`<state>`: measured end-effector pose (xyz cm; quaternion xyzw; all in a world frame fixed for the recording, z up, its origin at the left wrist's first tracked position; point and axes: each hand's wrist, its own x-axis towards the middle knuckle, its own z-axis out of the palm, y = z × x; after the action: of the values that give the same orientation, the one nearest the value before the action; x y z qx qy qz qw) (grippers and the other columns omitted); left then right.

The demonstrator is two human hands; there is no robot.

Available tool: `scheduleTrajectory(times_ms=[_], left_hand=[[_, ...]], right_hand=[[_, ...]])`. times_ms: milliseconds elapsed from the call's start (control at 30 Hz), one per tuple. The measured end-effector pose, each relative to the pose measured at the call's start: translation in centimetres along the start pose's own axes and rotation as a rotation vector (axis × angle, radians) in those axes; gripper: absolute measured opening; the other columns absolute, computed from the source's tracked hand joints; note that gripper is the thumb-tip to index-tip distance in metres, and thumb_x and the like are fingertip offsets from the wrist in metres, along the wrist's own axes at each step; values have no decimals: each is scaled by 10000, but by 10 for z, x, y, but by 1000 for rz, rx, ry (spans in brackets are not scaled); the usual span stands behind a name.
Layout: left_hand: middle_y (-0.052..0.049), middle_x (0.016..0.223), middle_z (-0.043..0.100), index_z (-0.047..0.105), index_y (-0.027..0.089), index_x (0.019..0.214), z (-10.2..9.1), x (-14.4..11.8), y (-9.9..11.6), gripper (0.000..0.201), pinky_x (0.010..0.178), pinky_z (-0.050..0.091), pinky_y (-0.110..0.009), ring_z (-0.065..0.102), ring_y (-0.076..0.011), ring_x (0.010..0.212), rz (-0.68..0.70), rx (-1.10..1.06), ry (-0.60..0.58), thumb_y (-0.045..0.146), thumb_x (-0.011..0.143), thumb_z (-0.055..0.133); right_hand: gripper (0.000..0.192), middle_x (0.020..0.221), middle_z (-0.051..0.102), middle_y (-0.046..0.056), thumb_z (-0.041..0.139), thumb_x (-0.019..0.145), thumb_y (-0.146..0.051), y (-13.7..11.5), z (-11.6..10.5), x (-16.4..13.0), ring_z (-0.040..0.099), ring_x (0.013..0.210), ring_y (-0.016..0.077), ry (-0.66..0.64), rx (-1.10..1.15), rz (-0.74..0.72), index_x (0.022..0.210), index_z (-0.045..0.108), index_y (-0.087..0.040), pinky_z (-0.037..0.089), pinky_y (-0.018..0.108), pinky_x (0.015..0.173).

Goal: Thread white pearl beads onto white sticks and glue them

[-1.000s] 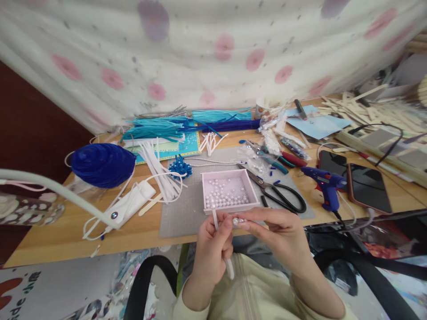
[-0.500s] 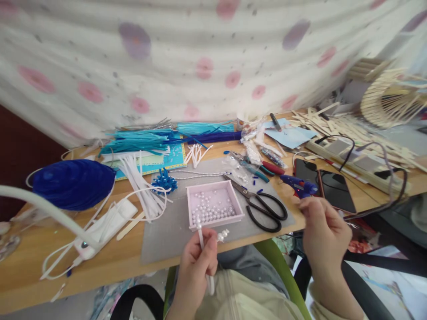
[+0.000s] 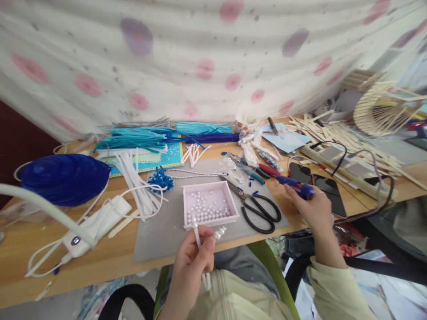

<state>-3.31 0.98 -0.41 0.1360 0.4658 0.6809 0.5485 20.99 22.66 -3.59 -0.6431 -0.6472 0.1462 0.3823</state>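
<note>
My left hand (image 3: 193,258) holds a white strip (image 3: 199,240) upright just in front of the table edge, with a few pearl beads (image 3: 218,233) at its fingertips. A pale pink tray (image 3: 233,208) of loose pearls sits on the grey cutting mat (image 3: 160,231) just beyond that hand. My right hand (image 3: 312,209) has closed around the blue glue gun (image 3: 293,183) lying on the table to the right, beside the black scissors (image 3: 258,206).
Two dark phones (image 3: 328,189) lie right of the glue gun. A blue fabric shape (image 3: 63,178) and a white lamp base (image 3: 96,224) sit at the left. Teal and white strips, pliers and wooden sticks crowd the back. A black cable (image 3: 376,198) loops at the right.
My right hand left the beads at my left hand, swung right and took hold of the glue gun. My left hand keeps the strip. The view shifted right.
</note>
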Motion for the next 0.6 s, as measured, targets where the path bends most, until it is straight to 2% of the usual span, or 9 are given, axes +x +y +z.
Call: scheduleTrajectory(times_ms=[100, 167, 267, 333, 400, 500, 600], left_hand=[[126, 527, 291, 671, 192, 836, -1, 1, 0, 401, 449, 165, -184, 223, -26, 431, 24, 13, 15, 516, 690, 858], [127, 524, 290, 668, 192, 834, 0, 1, 1, 397, 451, 167, -186, 229, -27, 431, 22, 26, 18, 514, 696, 855], [122, 509, 313, 671, 187, 821, 4, -1, 1, 419, 458, 190, -194, 251, -33, 431, 17, 67, 16, 543, 688, 848], [108, 507, 357, 683, 184, 808, 7, -4, 2, 451, 459, 206, -201, 267, -41, 439, 19, 94, 32, 577, 661, 848], [90, 525, 395, 700, 182, 795, 8, -7, 3, 461, 464, 221, -207, 277, -50, 459, 39, 114, 62, 591, 644, 850], [71, 556, 410, 721, 183, 778, 6, -13, 4, 438, 481, 233, -211, 286, -61, 496, 87, 133, 99, 582, 652, 849], [63, 555, 402, 733, 181, 766, 5, -17, 6, 449, 491, 233, -222, 290, -73, 510, 99, 150, 107, 599, 647, 844]], right_hand=[[409, 608, 635, 91, 737, 744, -594, -12, -23, -22, 580, 546, 257, -56, 228, 134, 724, 690, -189, 425, 367, 466], [384, 693, 693, 110, 704, 807, -585, -21, -36, -44, 614, 545, 244, -147, 464, 107, 734, 709, -208, 444, 354, 453], [312, 699, 725, 60, 690, 840, -561, -39, -47, -75, 675, 605, 258, -336, 751, -105, 817, 761, -257, 545, 383, 608], [348, 679, 718, 50, 647, 861, -590, -57, -48, -90, 683, 655, 274, -543, 815, -274, 798, 772, -272, 548, 417, 699], [436, 603, 661, 48, 601, 868, -644, -75, -46, -99, 624, 608, 253, -669, 851, -357, 722, 749, -262, 513, 408, 661], [431, 538, 602, 33, 608, 867, -641, -96, -40, -103, 537, 557, 224, -666, 867, -391, 686, 712, -264, 436, 362, 556], [411, 530, 606, 26, 585, 896, -612, -101, -36, -103, 522, 543, 214, -653, 841, -421, 707, 716, -273, 432, 361, 557]])
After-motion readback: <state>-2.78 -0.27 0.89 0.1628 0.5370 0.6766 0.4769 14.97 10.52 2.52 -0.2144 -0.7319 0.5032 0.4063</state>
